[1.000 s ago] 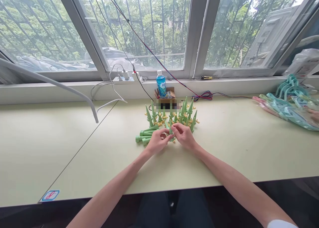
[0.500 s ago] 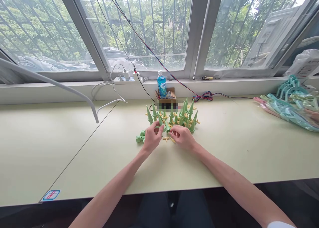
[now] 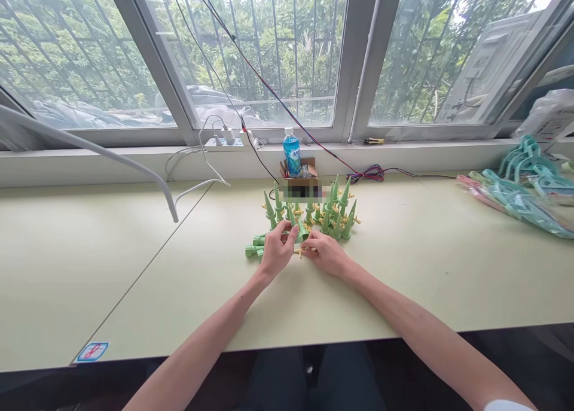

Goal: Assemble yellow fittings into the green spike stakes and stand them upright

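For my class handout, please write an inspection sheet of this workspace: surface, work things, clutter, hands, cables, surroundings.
Surface: pale table, with a label near its front edge.
Work things: upright green spikes; green tubes lying left of them; small yellow pieces among and in front of the spikes.
Clutter: blue bottle by an open cardboard box; hangers at far right.
Hands: left hand around a green spike; right hand at the yellow pieces, grip unclear.
Cables: coiled red-and-blue cable; white cables by a power strip; black cable reaching the table.
Surroundings: windows, foliage outside.

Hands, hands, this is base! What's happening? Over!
Left hand gripping a green cone. Right hand at small yellow pieces. Standing cones crowded just beyond.
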Demonstrator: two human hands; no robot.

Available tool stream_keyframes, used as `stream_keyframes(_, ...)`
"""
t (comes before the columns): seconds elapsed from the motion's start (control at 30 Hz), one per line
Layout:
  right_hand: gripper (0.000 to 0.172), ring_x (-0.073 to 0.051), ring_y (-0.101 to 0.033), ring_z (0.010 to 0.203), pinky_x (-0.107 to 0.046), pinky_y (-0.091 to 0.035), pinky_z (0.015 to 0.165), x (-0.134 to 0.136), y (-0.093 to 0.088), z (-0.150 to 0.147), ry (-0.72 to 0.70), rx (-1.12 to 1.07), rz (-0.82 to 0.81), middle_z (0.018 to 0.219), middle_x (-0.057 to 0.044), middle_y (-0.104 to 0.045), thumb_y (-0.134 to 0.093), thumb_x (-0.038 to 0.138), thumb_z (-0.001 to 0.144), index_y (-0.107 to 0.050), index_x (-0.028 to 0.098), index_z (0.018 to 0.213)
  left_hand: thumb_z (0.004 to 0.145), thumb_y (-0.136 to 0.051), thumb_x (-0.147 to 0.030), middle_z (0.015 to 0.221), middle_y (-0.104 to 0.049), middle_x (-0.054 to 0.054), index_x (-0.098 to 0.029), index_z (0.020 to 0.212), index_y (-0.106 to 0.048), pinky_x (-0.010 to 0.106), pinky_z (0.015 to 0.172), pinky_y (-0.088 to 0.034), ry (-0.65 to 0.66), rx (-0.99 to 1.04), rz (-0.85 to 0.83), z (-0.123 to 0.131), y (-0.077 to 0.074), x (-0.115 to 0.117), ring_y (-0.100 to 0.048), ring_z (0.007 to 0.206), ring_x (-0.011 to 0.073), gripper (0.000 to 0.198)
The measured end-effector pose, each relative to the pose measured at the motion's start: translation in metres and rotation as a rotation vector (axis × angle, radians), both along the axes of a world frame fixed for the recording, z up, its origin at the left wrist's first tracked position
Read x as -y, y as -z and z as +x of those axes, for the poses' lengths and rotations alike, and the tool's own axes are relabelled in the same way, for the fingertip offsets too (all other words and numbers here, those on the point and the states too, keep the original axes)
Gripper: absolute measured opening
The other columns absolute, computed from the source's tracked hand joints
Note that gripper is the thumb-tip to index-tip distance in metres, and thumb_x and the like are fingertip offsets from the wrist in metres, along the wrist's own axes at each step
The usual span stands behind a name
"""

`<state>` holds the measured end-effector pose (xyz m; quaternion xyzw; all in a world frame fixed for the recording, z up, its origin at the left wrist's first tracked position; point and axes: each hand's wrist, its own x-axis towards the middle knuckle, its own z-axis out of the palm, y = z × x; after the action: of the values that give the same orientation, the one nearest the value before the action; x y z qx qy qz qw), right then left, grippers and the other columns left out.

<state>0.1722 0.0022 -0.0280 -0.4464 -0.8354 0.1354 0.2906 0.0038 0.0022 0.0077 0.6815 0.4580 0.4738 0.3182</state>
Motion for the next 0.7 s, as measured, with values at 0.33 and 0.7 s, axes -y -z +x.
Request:
stream_keyframes(0.33, 0.009, -0.013, -0.052, 0.069, -0.025, -0.042, 0.063, -0.0026, 0.0047, 0.0004, -0.004, -0.017, 0.02, 0.09, -0.004, -0.054, -0.056, 0.017, 0.093, -0.065, 0.018, 0.09, 0.09, -0.052, -0.051, 0.082, -0.061, 0.002, -0.019, 0.086, -0.053, 0.021, 0.043, -0.04, 0.005, 0.005, -0.007, 0.0005, 0.0011, 0.0008, -0.053, 0.048, 0.0089, 0.033)
stream_keyframes(0.7, 0.013, -0.011, -0.047, 0.059, -0.027, -0.043, 0.062, 0.0011, -0.0041, 0.0005, 0.059, -0.216, 0.034, 0.09, -0.004, -0.053, -0.051, 0.025, 0.095, -0.061, 0.019, 0.091, 0.089, -0.053, -0.052, 0.082, -0.06, 0.001, -0.02, 0.087, -0.054, 0.021, 0.041, -0.037, -0.073, 0.03, -0.01, -0.0027, 0.0032, -0.0026, -0.045, 0.044, 0.0064, 0.033)
